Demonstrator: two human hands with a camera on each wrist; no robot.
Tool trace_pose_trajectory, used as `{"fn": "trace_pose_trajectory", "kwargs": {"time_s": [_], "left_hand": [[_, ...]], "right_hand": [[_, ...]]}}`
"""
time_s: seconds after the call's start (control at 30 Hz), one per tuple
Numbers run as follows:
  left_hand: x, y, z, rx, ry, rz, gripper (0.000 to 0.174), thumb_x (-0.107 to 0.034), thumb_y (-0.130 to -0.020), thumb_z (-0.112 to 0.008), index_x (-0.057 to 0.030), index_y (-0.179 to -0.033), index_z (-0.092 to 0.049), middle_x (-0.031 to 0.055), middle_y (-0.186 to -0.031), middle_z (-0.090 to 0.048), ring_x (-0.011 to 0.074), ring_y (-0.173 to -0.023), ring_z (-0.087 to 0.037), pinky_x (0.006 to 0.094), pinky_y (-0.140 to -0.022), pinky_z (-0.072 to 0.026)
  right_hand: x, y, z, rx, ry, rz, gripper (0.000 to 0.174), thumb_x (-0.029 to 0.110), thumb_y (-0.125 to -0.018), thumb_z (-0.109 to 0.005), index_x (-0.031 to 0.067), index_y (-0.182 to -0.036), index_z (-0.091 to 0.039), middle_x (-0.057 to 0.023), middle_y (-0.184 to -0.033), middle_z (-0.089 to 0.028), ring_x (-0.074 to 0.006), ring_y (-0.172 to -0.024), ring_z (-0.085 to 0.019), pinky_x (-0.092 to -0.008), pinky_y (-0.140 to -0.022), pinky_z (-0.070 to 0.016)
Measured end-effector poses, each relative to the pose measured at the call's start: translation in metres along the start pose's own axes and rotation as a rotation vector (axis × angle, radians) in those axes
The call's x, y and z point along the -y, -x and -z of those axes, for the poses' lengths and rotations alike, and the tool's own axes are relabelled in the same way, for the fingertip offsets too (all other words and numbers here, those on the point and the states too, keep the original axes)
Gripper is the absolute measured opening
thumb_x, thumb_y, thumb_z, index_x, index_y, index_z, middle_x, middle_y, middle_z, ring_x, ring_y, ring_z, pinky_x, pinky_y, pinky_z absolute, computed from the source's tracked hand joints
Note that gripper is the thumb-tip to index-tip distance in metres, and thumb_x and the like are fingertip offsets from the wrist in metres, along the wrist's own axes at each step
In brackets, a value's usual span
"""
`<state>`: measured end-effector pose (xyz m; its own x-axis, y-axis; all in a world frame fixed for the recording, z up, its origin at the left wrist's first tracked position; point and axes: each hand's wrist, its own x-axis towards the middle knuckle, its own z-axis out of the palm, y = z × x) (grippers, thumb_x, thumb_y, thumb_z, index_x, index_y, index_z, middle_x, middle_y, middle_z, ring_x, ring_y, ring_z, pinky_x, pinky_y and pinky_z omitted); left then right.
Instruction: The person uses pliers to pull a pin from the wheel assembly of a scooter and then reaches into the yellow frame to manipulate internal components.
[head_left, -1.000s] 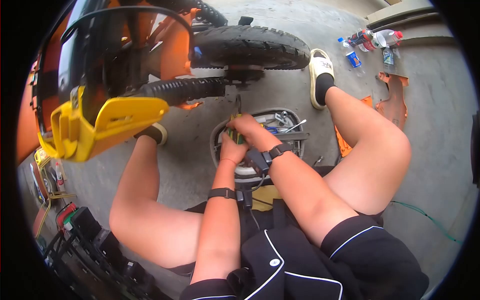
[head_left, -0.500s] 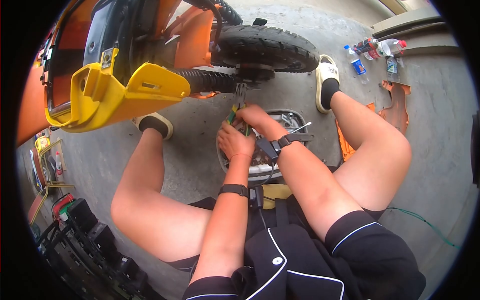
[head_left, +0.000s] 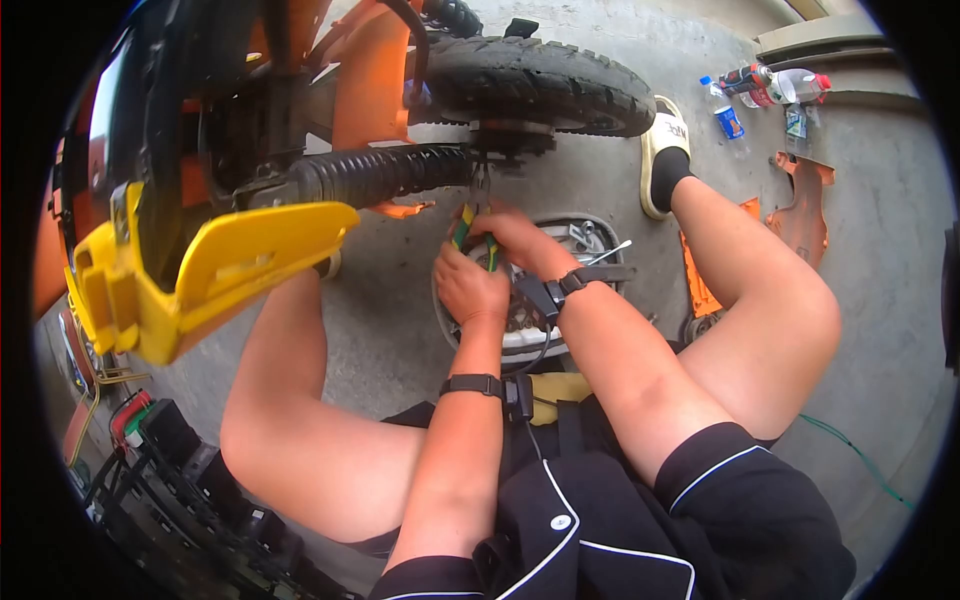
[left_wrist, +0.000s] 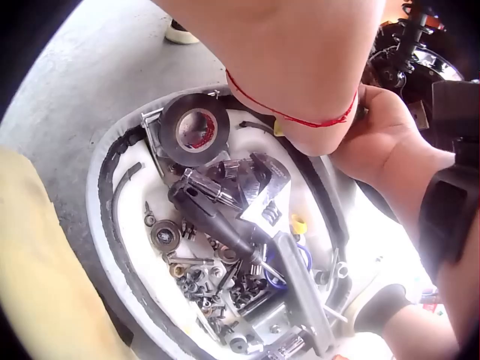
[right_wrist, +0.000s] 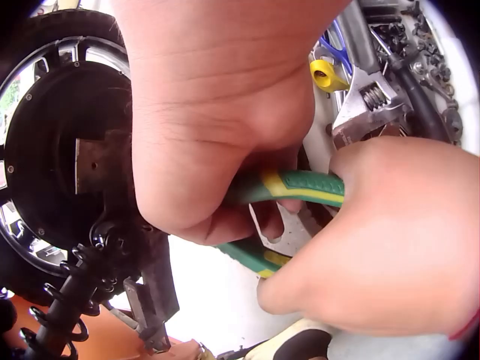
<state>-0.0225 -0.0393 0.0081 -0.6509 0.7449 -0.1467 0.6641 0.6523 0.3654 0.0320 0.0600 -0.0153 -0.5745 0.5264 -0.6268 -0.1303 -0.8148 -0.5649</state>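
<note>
Both hands hold a pair of pliers (head_left: 462,226) with green and yellow handles spread apart. My left hand (head_left: 473,284) grips the handles from the near side; a red string circles that wrist. Around the handles nearer the head of the pliers, my right hand (head_left: 512,232) curls its fingers. The metal nose points away from me, right at the lower end of the black shock absorber (head_left: 385,172), beside the wheel hub (head_left: 510,132). In the right wrist view the green handles (right_wrist: 311,187) run between the two hands, and the right hand hides the nose.
Below the hands sits a padded tray (left_wrist: 112,255) of tools, with an adjustable wrench (left_wrist: 296,277), a black tape roll (left_wrist: 195,131) and loose screws. A yellow panel (head_left: 265,255) juts out at left. Bottles (head_left: 770,95) and orange panels (head_left: 800,205) lie at right.
The pliers have moved up and away from over the tray to the shock absorber's end by the hub. Their handles now show spread. The left hand has shifted up along with them.
</note>
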Motion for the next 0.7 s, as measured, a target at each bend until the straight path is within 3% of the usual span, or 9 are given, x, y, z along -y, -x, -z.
{"fn": "trace_pose_trajectory", "kwargs": {"time_s": [0.13, 0.27, 0.37, 0.43, 0.47, 0.5, 0.57, 0.63, 0.7], "left_hand": [[-0.005, -0.003, 0.003, 0.084, 0.051, 0.083, 0.074, -0.027, -0.07, -0.08, 0.0023, -0.129, -0.045, 0.022, -0.114, -0.06, 0.0397, -0.107, -0.06, 0.0464, -0.091, -0.0477], [-0.002, -0.009, 0.014, 0.218, 0.21, 0.087, 0.071, -0.03, -0.073, -0.078, 0.0011, -0.128, -0.046, 0.0215, -0.12, -0.061, 0.0395, -0.113, -0.058, 0.0456, -0.093, -0.048], [0.009, -0.018, 0.018, 0.279, 0.413, 0.007, 0.062, -0.03, -0.075, -0.075, 0.0015, -0.122, -0.05, 0.0179, -0.124, -0.061, 0.0382, -0.115, -0.059, 0.0429, -0.093, -0.0491], [0.028, -0.032, 0.019, 0.517, 0.851, -0.108, 0.049, -0.022, -0.073, -0.075, 0.0004, -0.112, -0.057, 0.0116, -0.108, -0.067, 0.0293, -0.096, -0.066, 0.0394, -0.081, -0.0519], [0.042, -0.046, 0.025, 1.001, 1.139, 0.221, 0.038, -0.015, -0.068, -0.073, -0.0025, -0.102, -0.063, 0.0065, -0.086, -0.066, 0.0196, -0.071, -0.062, 0.0345, -0.069, -0.0497], [0.055, -0.053, 0.025, 1.0, 1.14, 0.219, 0.038, -0.015, -0.068, -0.073, -0.0025, -0.102, -0.063, 0.0065, -0.086, -0.066, 0.0196, -0.071, -0.062, 0.0345, -0.069, -0.0497], [0.075, -0.055, 0.02, 1.393, 1.618, 0.759, 0.032, -0.012, -0.067, -0.072, -0.0048, -0.097, -0.065, 0.004, -0.071, -0.059, 0.0142, -0.057, -0.052, 0.0318, -0.061, -0.0451], [0.062, -0.04, 0.021, 1.321, 1.586, 0.734, 0.025, -0.018, -0.072, -0.071, -0.0048, -0.092, -0.065, 0.0033, -0.075, -0.06, 0.0149, -0.062, -0.052, 0.0321, -0.063, -0.0446], [0.047, -0.026, 0.016, 1.205, 1.391, 0.628, 0.034, -0.019, -0.075, -0.071, -0.0049, -0.104, -0.062, 0.0044, -0.084, -0.061, 0.014, -0.07, -0.053, 0.0302, -0.066, -0.0447]], "right_hand": [[0.016, 0.013, -0.017, 0.068, -0.395, -0.122, 0.019, 0.015, -0.09, -0.061, 0.0008, -0.103, -0.064, -0.0087, -0.085, -0.066, -0.023, -0.082, -0.066, -0.0371, -0.085, -0.0499], [0.006, -0.003, -0.007, 0.132, -0.111, -0.147, 0.017, 0.017, -0.093, -0.062, 0.0021, -0.095, -0.068, -0.0096, -0.086, -0.068, -0.0235, -0.088, -0.068, -0.0385, -0.085, -0.0501], [0.003, -0.004, -0.024, -0.053, 0.031, -0.099, 0.021, 0.021, -0.09, -0.065, 0.0013, -0.084, -0.069, -0.011, -0.089, -0.07, -0.0254, -0.092, -0.069, -0.0392, -0.085, -0.0505], [-0.002, -0.01, -0.046, -0.545, 0.352, -0.106, 0.028, 0.023, -0.088, -0.067, -0.0021, -0.076, -0.065, -0.013, -0.08, -0.068, -0.0276, -0.085, -0.069, -0.0362, -0.081, -0.0522], [-0.02, -0.029, -0.042, -0.642, 0.565, -0.14, 0.034, 0.025, -0.083, -0.069, -0.0075, -0.089, -0.065, -0.02, -0.089, -0.07, -0.0309, -0.085, -0.068, -0.0384, -0.081, -0.0525], [-0.012, -0.022, -0.053, -0.642, 0.565, -0.138, 0.034, 0.025, -0.083, -0.069, -0.0075, -0.089, -0.065, -0.02, -0.089, -0.07, -0.0309, -0.085, -0.068, -0.0384, -0.081, -0.0525], [0.014, 0.008, -0.083, -0.832, 0.785, -0.143, 0.045, 0.026, -0.08, -0.07, -0.0098, -0.106, -0.061, -0.0264, -0.101, -0.069, -0.0323, -0.088, -0.068, -0.0408, -0.081, -0.0522], [0.011, 0.008, -0.064, -0.754, 0.786, -0.133, 0.055, 0.026, -0.078, -0.071, -0.01, -0.116, -0.056, -0.0269, -0.107, -0.067, -0.0323, -0.093, -0.068, -0.0399, -0.082, -0.052], [0.004, 0.009, -0.039, -0.484, 0.675, -0.165, 0.053, 0.025, -0.08, -0.066, -0.0052, -0.122, -0.056, -0.0301, -0.113, -0.065, -0.0432, -0.109, -0.064, -0.043, -0.086, -0.0534]]}}
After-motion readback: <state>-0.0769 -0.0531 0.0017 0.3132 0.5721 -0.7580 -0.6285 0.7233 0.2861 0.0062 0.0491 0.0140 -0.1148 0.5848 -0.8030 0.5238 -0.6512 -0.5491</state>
